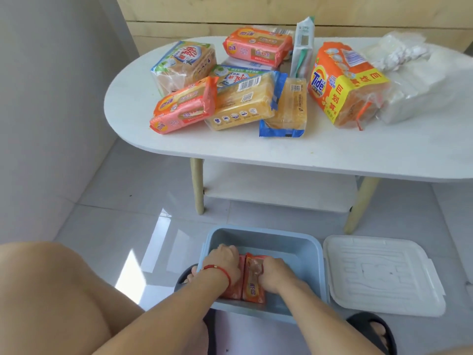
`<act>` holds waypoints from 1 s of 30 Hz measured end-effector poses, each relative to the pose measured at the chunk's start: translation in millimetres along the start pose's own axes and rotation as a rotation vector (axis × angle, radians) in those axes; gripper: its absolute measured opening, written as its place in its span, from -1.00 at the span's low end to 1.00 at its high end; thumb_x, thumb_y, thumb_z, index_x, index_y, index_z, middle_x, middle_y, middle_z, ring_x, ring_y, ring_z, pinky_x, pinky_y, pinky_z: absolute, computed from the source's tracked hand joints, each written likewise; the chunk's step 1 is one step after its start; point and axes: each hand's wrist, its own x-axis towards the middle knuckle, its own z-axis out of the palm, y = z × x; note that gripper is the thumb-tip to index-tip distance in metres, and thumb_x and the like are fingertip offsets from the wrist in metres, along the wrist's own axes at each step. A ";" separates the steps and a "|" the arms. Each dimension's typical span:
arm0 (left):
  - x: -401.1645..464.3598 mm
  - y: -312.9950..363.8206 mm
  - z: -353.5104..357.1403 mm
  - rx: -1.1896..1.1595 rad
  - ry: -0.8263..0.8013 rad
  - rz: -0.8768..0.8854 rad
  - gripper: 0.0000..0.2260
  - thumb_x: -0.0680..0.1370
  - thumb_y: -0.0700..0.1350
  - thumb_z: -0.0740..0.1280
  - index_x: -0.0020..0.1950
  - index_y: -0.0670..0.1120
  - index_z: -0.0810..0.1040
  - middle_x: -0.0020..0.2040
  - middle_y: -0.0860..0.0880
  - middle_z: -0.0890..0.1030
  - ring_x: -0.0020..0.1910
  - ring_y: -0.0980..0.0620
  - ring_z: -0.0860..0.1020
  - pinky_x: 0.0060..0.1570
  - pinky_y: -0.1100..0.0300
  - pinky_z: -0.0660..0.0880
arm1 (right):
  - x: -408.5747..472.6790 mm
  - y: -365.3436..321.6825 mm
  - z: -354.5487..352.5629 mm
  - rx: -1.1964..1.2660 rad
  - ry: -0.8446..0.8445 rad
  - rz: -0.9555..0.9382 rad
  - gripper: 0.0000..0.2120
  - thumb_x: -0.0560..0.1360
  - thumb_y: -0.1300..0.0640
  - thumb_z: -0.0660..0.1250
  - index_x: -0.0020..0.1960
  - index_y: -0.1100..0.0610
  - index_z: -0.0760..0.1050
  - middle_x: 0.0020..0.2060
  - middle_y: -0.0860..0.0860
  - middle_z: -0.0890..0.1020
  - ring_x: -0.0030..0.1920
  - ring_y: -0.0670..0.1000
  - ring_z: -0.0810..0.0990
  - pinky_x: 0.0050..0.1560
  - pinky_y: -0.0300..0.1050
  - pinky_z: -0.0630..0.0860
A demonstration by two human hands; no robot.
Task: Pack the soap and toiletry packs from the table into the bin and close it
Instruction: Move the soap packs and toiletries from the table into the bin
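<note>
A blue bin [286,243] stands open on the floor in front of me. Inside it, at its left end, two orange soap packs stand on edge side by side. My left hand [225,262] covers and grips the left pack [231,293]. My right hand [275,274] grips the right orange pack [252,283]. On the white table [230,147] lie several more packs: orange soap packs [183,106], [258,46], a blue-and-white pack [183,64], yellow soap packs [243,102], a Tide pack [343,84] and a toothbrush pack [302,51].
The bin's white lid [381,275] lies flat on the floor to the right of the bin. A clear plastic bundle [407,73] sits at the table's right end. My knee [51,290] is at lower left, and a black sandal [371,329] at lower right.
</note>
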 end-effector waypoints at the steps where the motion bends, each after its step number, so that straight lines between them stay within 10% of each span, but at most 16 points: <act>1: -9.7 -1.0 -14.5 -0.020 0.045 0.011 -0.72 0.57 -0.09 0.24 0.26 -0.10 0.49 0.21 -0.14 0.55 0.15 -0.15 0.58 0.11 0.03 0.55 | -6.2 -6.8 -8.9 -0.017 0.015 -0.030 -0.77 0.55 0.13 0.24 0.16 0.09 0.57 0.13 0.11 0.65 0.11 0.16 0.64 -0.03 -0.07 0.55; 7: -92.8 -3.0 -130.2 -0.066 0.654 0.168 -0.85 0.44 -0.11 0.23 -0.07 0.03 0.56 -0.17 -0.03 0.66 -0.17 -0.22 0.62 -0.29 0.13 0.41 | -68.8 -73.7 -104.0 0.099 0.095 -0.394 -0.80 0.53 -0.14 0.30 -0.14 -0.05 0.57 -0.30 -0.08 0.70 -0.38 -0.27 0.60 -0.34 -0.22 0.42; 11: -128.7 -36.2 -214.4 -0.238 1.125 0.349 -0.91 0.40 -0.10 0.24 -0.12 0.00 0.49 -0.24 0.02 0.58 -0.25 -0.17 0.54 -0.31 0.03 0.49 | -126.7 -118.2 -162.7 0.258 0.460 -0.708 -0.85 0.52 -0.12 0.34 -0.13 -0.07 0.59 -0.36 -0.03 0.67 -0.41 -0.16 0.57 -0.36 -0.19 0.47; 17: -78.0 -53.9 -272.6 -0.094 0.865 0.364 -0.37 0.40 -0.09 0.42 0.46 -0.06 0.35 0.35 -0.15 0.43 0.30 -0.25 0.39 0.21 -0.14 0.43 | -160.9 -133.5 -228.4 0.056 0.830 -0.789 -0.88 0.53 0.20 0.33 -0.03 0.08 0.64 -0.32 -0.11 0.63 -0.30 -0.12 0.54 -0.15 -0.12 0.53; 24: -56.3 -50.9 -288.7 -0.054 0.842 0.253 -0.33 0.29 0.14 0.49 0.33 -0.03 0.40 0.20 -0.15 0.52 0.19 -0.22 0.41 0.21 -0.10 0.42 | -152.9 -91.0 -261.6 -0.121 1.012 -0.735 -0.85 0.49 0.22 0.35 0.02 0.04 0.57 -0.14 -0.17 0.53 -0.22 -0.24 0.50 -0.13 -0.09 0.50; 30: -73.8 -48.2 -272.4 -0.252 0.812 0.204 -0.31 0.21 0.25 0.53 0.25 0.05 0.43 0.09 -0.05 0.48 0.08 -0.13 0.47 0.03 0.03 0.47 | -125.2 -126.4 -246.9 -0.385 1.019 -0.699 -0.38 0.47 -0.08 0.43 0.47 0.04 0.37 0.44 0.08 0.38 0.42 0.17 0.34 0.36 0.15 0.39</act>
